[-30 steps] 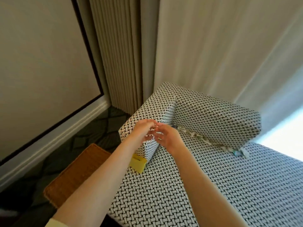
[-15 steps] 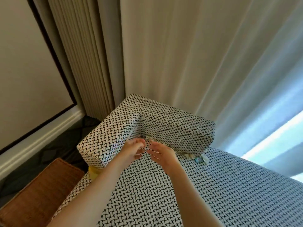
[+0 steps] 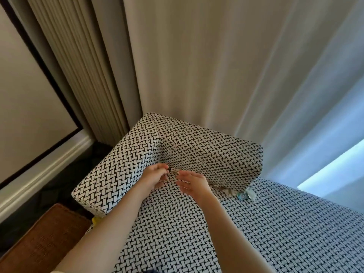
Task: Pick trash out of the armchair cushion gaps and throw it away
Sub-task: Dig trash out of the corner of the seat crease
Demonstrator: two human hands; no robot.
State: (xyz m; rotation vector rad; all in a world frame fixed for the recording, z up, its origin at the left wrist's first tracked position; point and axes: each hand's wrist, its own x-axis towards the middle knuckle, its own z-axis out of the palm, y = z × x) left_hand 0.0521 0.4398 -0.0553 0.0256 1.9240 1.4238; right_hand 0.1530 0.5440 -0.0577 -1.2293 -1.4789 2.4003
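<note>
- left hand (image 3: 155, 177): my fingers pinch a trash scrap (image 3: 173, 170) in the armchair (image 3: 122, 174) corner gap
- right hand (image 3: 194, 184): my fingers loosely spread, holding nothing
- more wrappers (image 3: 245, 195) along the gap

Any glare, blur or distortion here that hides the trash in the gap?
Head view: daylight glows through the curtain at right, tinting the seat cushion bluish; wide-angle lens slants the folds; the trash in the gap is small and soft yet visible.

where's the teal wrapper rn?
Head view, right of centre: the teal wrapper lies on the seat cushion at the lower right corner of the back cushion, to the right of the right hand.
</note>
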